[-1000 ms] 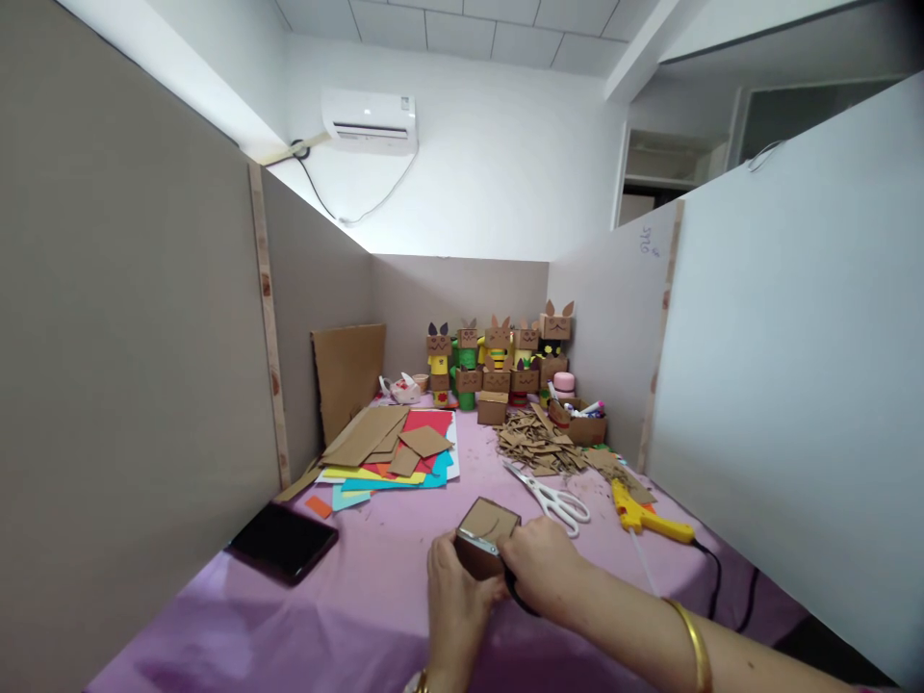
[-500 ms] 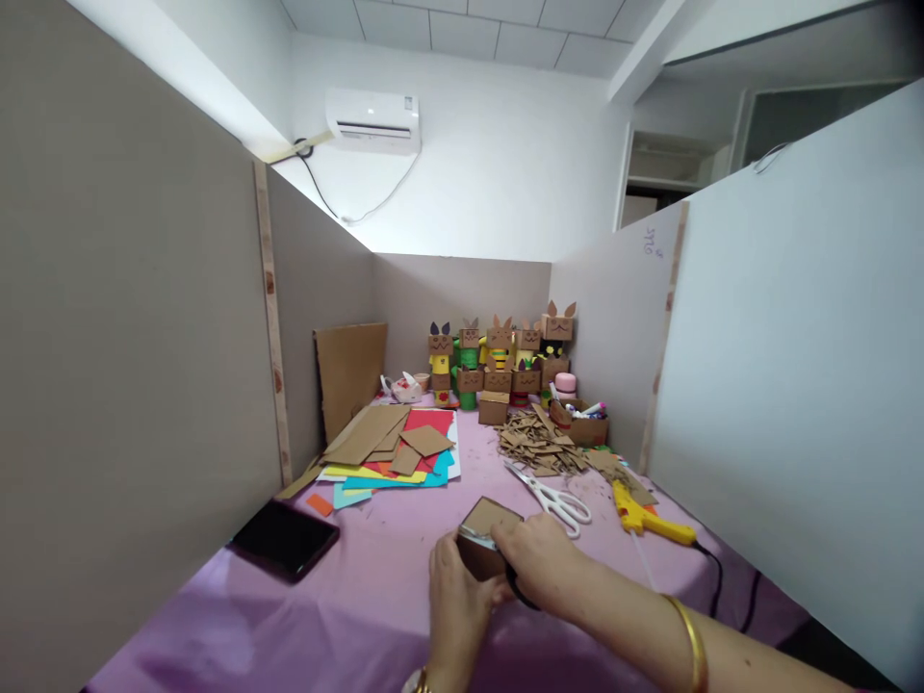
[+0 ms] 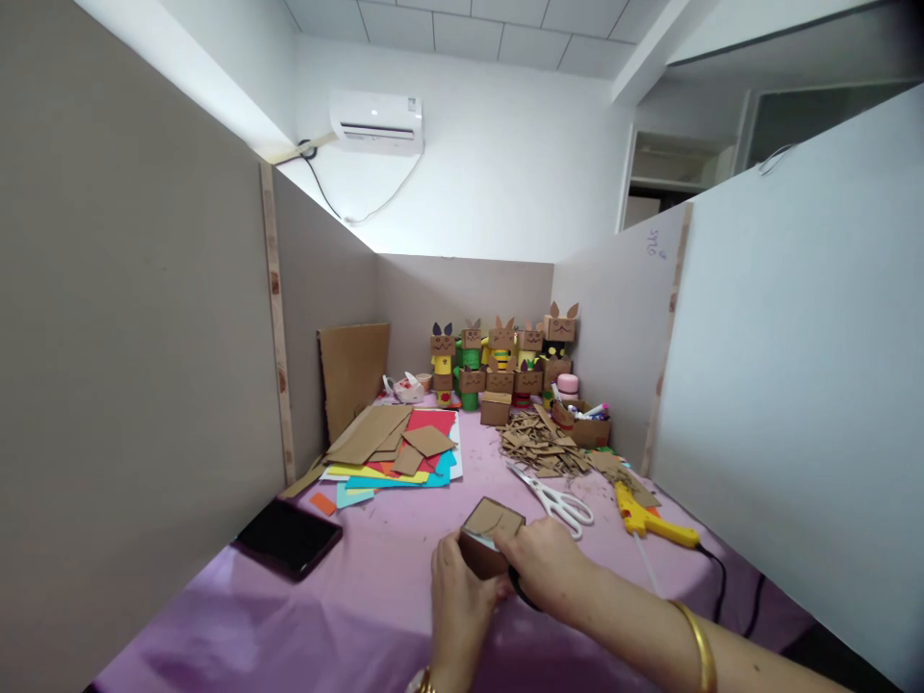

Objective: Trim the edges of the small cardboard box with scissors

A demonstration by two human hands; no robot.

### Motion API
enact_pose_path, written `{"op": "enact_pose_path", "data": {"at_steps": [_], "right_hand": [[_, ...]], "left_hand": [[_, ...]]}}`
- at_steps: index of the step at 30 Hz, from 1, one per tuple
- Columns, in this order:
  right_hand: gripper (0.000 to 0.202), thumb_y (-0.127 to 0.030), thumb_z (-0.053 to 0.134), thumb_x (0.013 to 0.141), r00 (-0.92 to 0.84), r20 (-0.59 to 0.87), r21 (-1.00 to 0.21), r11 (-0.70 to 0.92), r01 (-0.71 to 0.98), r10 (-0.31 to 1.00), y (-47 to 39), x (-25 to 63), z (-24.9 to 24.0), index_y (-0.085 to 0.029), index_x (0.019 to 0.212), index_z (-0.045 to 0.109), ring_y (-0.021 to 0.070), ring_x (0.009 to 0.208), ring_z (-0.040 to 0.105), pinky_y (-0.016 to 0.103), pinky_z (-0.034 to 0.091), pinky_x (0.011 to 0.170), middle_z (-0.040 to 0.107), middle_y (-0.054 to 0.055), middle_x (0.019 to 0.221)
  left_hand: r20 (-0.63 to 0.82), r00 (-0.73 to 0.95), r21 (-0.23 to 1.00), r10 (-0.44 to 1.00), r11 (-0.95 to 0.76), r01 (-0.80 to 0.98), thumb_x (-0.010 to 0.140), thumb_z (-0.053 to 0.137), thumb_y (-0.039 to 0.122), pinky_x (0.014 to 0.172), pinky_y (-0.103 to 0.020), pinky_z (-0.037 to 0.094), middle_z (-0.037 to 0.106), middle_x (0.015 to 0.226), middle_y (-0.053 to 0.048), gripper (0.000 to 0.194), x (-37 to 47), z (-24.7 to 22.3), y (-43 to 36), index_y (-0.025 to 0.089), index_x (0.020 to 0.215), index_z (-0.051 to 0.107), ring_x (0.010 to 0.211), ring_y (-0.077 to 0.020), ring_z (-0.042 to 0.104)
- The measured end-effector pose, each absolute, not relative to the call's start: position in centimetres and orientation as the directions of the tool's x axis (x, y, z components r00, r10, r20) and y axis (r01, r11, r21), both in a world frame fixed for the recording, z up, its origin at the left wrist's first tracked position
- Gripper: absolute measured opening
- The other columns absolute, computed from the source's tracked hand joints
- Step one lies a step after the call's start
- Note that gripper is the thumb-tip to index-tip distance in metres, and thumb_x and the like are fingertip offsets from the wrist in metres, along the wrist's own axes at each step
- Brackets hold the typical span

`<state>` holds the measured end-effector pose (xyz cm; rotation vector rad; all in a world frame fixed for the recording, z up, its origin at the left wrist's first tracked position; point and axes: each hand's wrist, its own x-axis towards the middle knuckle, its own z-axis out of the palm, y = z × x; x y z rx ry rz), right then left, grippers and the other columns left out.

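Observation:
A small cardboard box [image 3: 476,553] is held near the front of the table, its top edge showing a pale strip. My left hand [image 3: 460,592] grips the box from the left and underneath, fingers wrapped round it. My right hand [image 3: 547,566] is closed on a pair of black-handled scissors [image 3: 526,595]; a dark handle loop shows below the fingers. The blades lie at the box's top and are mostly hidden. A white-handled pair of scissors [image 3: 555,502] lies on the table just beyond my right hand.
A black phone [image 3: 289,539] lies at left, a yellow glue gun [image 3: 654,520] with its cord at right. Behind are cardboard sheets [image 3: 370,435] on coloured paper, a heap of cardboard scraps [image 3: 541,443], a box of markers [image 3: 586,428] and several cardboard animal figures [image 3: 500,382]. Partitions [image 3: 462,289] enclose the table.
The silvery blades that showed across the box's top are now barely visible. Both hands keep their hold, and the view has shifted slightly.

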<state>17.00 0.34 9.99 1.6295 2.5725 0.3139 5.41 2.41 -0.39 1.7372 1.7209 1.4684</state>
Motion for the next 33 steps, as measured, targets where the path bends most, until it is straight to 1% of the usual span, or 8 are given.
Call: {"op": "enact_pose_path", "data": {"at_steps": [7,11,13,16,18,23,29,33], "right_hand": [[0.023,-0.021,0.058,0.080,-0.412,0.035,0.223,0.395,0.891,0.911,-0.1,16.3,9.9,-0.014,0.101,0.062,0.0264,0.080,0.069,0.029,0.051,0.062,0.073,0.012,0.085],[0.022,-0.015,0.057,0.079,-0.423,0.033,0.226,0.405,0.886,0.906,0.5,15.9,9.4,-0.013,0.100,0.062,0.0261,0.080,0.069,0.030,0.051,0.062,0.073,0.012,0.086],[0.024,-0.019,0.060,0.078,-0.442,0.032,0.223,0.425,0.877,0.896,0.8,15.8,9.5,-0.014,0.101,0.062,0.0260,0.082,0.069,0.030,0.052,0.065,0.073,0.011,0.088],[0.030,-0.029,0.066,0.075,-0.457,0.022,0.221,0.441,0.870,0.889,0.9,15.7,10.0,-0.015,0.101,0.064,0.0270,0.083,0.069,0.031,0.052,0.067,0.073,0.011,0.088],[0.029,-0.032,0.067,0.074,-0.460,0.010,0.221,0.446,0.867,0.888,0.7,15.7,10.4,-0.016,0.098,0.065,0.0269,0.082,0.069,0.030,0.052,0.066,0.073,0.012,0.087],[0.024,-0.032,0.066,0.074,-0.465,-0.002,0.217,0.454,0.864,0.885,0.5,15.7,10.8,-0.017,0.093,0.067,0.0260,0.082,0.069,0.028,0.052,0.066,0.073,0.011,0.088],[0.024,-0.030,0.060,0.078,-0.462,0.022,0.217,0.447,0.868,0.886,0.9,16.3,10.1,-0.018,0.098,0.065,0.0264,0.081,0.069,0.030,0.051,0.065,0.073,0.011,0.087],[0.031,-0.041,0.064,0.074,-0.486,0.029,0.223,0.468,0.855,0.873,1.5,16.4,9.7,-0.019,0.097,0.065,0.0283,0.080,0.069,0.032,0.051,0.064,0.073,0.010,0.088]], "left_hand": [[0.446,-0.226,0.781,0.866,-0.252,0.571,0.058,0.062,0.024,0.080,-0.037,0.040,0.055,0.091,-0.009,0.041,5.5,-0.1,2.3,0.011,0.095,0.049,0.089,-0.0267,0.052],[0.463,-0.206,0.772,0.862,-0.277,0.573,0.061,0.060,0.025,0.076,-0.036,0.040,0.056,0.087,-0.007,0.028,5.3,-0.2,2.3,0.016,0.086,0.049,0.084,-0.0256,0.052],[0.469,-0.208,0.769,0.859,-0.280,0.575,0.061,0.058,0.022,0.075,-0.036,0.040,0.056,0.086,-0.007,0.026,5.3,-0.3,2.3,0.017,0.084,0.049,0.084,-0.0253,0.052],[0.470,-0.212,0.767,0.857,-0.278,0.578,0.057,0.059,0.017,0.076,-0.035,0.040,0.057,0.087,-0.006,0.029,5.2,-0.6,2.3,0.018,0.085,0.048,0.086,-0.0250,0.052],[0.468,-0.207,0.766,0.859,-0.277,0.580,0.057,0.059,0.015,0.076,-0.035,0.040,0.057,0.088,-0.006,0.031,5.2,-0.8,2.3,0.018,0.086,0.048,0.086,-0.0246,0.052],[0.470,-0.179,0.758,0.864,-0.292,0.583,0.061,0.059,0.020,0.077,-0.037,0.040,0.056,0.090,-0.008,0.031,5.1,-0.8,2.4,0.015,0.088,0.048,0.086,-0.0255,0.052],[0.485,-0.164,0.744,0.859,-0.307,0.593,0.059,0.064,0.024,0.077,-0.038,0.041,0.057,0.091,-0.009,0.037,5.2,-0.6,2.3,0.013,0.090,0.048,0.087,-0.0271,0.053],[0.522,-0.157,0.722,0.838,-0.337,0.604,0.060,0.064,0.027,0.075,-0.037,0.042,0.057,0.089,-0.008,0.034,5.2,-0.7,2.2,0.014,0.089,0.051,0.085,-0.0265,0.054]]}}
